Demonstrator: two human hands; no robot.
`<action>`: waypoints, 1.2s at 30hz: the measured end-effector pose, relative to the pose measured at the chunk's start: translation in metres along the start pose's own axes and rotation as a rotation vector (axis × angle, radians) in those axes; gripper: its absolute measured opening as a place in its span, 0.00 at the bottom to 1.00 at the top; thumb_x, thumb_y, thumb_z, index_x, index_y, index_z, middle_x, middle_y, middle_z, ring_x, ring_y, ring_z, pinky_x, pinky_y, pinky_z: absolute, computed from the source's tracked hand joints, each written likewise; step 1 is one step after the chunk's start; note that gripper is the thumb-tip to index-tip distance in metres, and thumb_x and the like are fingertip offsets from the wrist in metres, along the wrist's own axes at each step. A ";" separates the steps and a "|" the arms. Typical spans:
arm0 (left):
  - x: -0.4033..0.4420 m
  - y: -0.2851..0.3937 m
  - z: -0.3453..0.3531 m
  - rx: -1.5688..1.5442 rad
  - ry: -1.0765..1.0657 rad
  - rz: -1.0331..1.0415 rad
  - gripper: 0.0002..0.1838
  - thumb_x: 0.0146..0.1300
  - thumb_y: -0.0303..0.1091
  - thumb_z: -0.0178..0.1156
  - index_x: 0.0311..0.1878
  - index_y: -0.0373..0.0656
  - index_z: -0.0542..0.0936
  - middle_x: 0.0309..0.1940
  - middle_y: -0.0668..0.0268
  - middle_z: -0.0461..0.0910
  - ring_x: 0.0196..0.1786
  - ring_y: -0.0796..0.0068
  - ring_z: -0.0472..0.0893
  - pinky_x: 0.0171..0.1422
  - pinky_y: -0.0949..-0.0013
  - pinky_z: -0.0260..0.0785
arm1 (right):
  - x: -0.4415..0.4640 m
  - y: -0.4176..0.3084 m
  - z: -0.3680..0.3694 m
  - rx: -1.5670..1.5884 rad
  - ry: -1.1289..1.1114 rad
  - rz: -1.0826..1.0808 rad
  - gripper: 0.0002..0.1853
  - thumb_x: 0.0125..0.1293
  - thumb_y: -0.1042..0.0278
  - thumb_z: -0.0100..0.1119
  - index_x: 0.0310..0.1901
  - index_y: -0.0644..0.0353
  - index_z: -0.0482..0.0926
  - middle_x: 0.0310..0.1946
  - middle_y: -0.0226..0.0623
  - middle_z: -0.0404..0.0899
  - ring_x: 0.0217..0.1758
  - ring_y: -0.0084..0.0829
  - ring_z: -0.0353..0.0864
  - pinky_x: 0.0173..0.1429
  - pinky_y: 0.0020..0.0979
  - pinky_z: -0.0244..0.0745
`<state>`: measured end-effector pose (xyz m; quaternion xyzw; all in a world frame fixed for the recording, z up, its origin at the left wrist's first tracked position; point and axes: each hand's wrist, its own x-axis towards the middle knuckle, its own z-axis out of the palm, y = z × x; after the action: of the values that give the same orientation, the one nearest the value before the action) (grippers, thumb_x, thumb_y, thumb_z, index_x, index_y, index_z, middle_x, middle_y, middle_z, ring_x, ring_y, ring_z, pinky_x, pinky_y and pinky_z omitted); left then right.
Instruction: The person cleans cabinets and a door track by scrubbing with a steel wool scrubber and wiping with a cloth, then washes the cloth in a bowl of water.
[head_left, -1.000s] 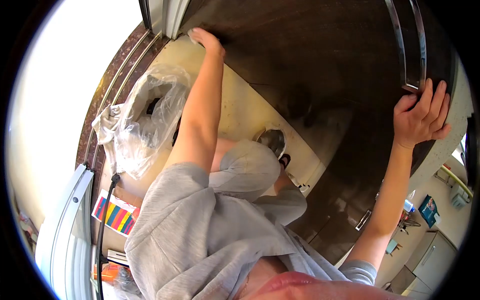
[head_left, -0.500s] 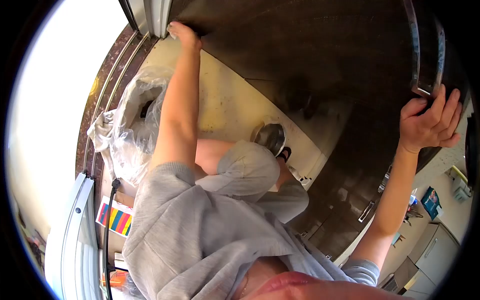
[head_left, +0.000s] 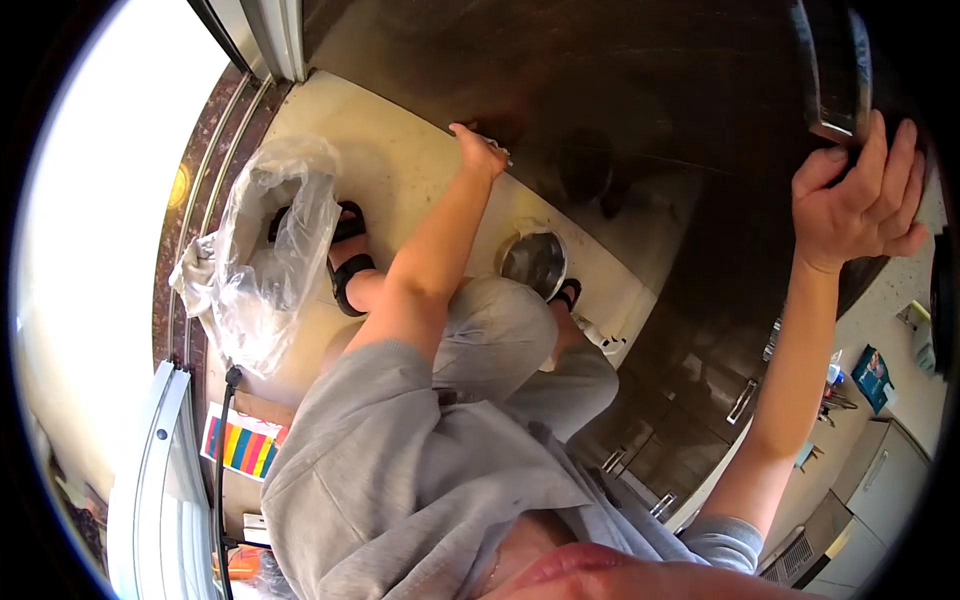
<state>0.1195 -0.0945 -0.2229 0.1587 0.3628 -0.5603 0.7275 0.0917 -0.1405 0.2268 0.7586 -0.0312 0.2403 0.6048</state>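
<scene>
Panel (head_left: 620, 60) looks stiff, slick; handle (head_left: 863, 65) suits gripping!
Right hand (head_left: 855, 210) spreads beside it; left hand's (head_left: 481, 155) grip? Can't tell.

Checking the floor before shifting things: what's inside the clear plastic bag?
A black shape shows at the upper part of the clear plastic bag, but I can't tell whether it's inside or behind. Folds and glare hide the rest.
</scene>
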 end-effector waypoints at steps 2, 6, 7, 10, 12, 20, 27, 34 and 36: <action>-0.015 0.030 0.026 -0.030 0.024 0.036 0.45 0.59 0.71 0.30 0.69 0.46 0.44 0.70 0.65 0.42 0.71 0.65 0.45 0.71 0.58 0.38 | -0.001 0.002 0.003 -0.001 0.014 0.005 0.18 0.57 0.59 0.46 0.50 0.42 0.73 0.52 0.18 0.73 0.53 0.21 0.68 0.59 0.33 0.42; -0.032 0.057 0.053 0.116 -0.092 0.357 0.44 0.61 0.68 0.31 0.69 0.47 0.34 0.71 0.64 0.31 0.72 0.67 0.38 0.72 0.58 0.33 | 0.001 -0.003 -0.005 -0.007 -0.037 0.040 0.17 0.57 0.59 0.47 0.49 0.42 0.73 0.52 0.17 0.73 0.53 0.20 0.70 0.64 0.33 0.37; -0.036 0.046 0.055 0.210 -0.093 0.424 0.44 0.62 0.67 0.32 0.69 0.48 0.30 0.71 0.65 0.27 0.72 0.67 0.36 0.72 0.59 0.31 | 0.001 -0.004 -0.005 -0.004 -0.048 0.057 0.17 0.57 0.59 0.47 0.49 0.41 0.73 0.52 0.16 0.73 0.52 0.20 0.70 0.64 0.33 0.38; -0.069 -0.020 0.062 0.427 -0.098 0.508 0.46 0.62 0.66 0.33 0.68 0.47 0.25 0.70 0.68 0.19 0.72 0.70 0.29 0.73 0.63 0.28 | 0.001 -0.005 -0.003 0.010 -0.039 0.079 0.17 0.57 0.59 0.47 0.49 0.40 0.73 0.52 0.13 0.73 0.52 0.19 0.71 0.64 0.34 0.38; -0.063 -0.069 0.040 0.452 -0.089 0.402 0.48 0.59 0.70 0.36 0.69 0.45 0.33 0.71 0.66 0.31 0.72 0.70 0.33 0.72 0.62 0.27 | 0.003 -0.006 -0.006 0.024 -0.031 0.078 0.17 0.57 0.59 0.47 0.50 0.40 0.73 0.52 0.13 0.73 0.52 0.18 0.70 0.65 0.34 0.37; -0.006 0.040 0.024 0.076 -0.051 0.162 0.46 0.58 0.72 0.30 0.68 0.45 0.43 0.66 0.56 0.49 0.65 0.52 0.56 0.68 0.48 0.43 | 0.004 -0.006 -0.004 0.045 -0.012 0.075 0.18 0.56 0.60 0.48 0.51 0.38 0.72 0.53 0.12 0.72 0.55 0.17 0.69 0.66 0.35 0.37; -0.136 -0.072 0.115 0.992 0.001 1.022 0.36 0.65 0.44 0.41 0.64 0.24 0.43 0.63 0.30 0.31 0.68 0.36 0.35 0.71 0.49 0.28 | 0.017 0.009 -0.022 -0.161 -0.050 -0.224 0.19 0.59 0.69 0.44 0.54 0.53 0.69 0.59 0.35 0.68 0.60 0.35 0.66 0.65 0.43 0.47; -0.142 -0.046 0.091 1.274 -0.299 1.167 0.38 0.64 0.39 0.45 0.62 0.17 0.41 0.65 0.32 0.28 0.68 0.35 0.30 0.71 0.49 0.26 | 0.006 -0.008 -0.009 0.031 -0.042 0.086 0.19 0.55 0.60 0.49 0.51 0.37 0.71 0.56 0.13 0.70 0.57 0.17 0.67 0.67 0.35 0.37; -0.096 -0.003 0.103 0.811 0.073 1.133 0.35 0.66 0.38 0.42 0.65 0.24 0.40 0.66 0.35 0.28 0.70 0.40 0.30 0.72 0.50 0.26 | 0.007 -0.009 -0.010 0.024 -0.059 0.088 0.19 0.55 0.60 0.49 0.51 0.37 0.71 0.56 0.13 0.70 0.57 0.17 0.68 0.67 0.35 0.36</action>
<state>0.1427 -0.0939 -0.0838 0.6012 0.0104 -0.1799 0.7786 0.0971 -0.1269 0.2228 0.7705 -0.0793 0.2446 0.5833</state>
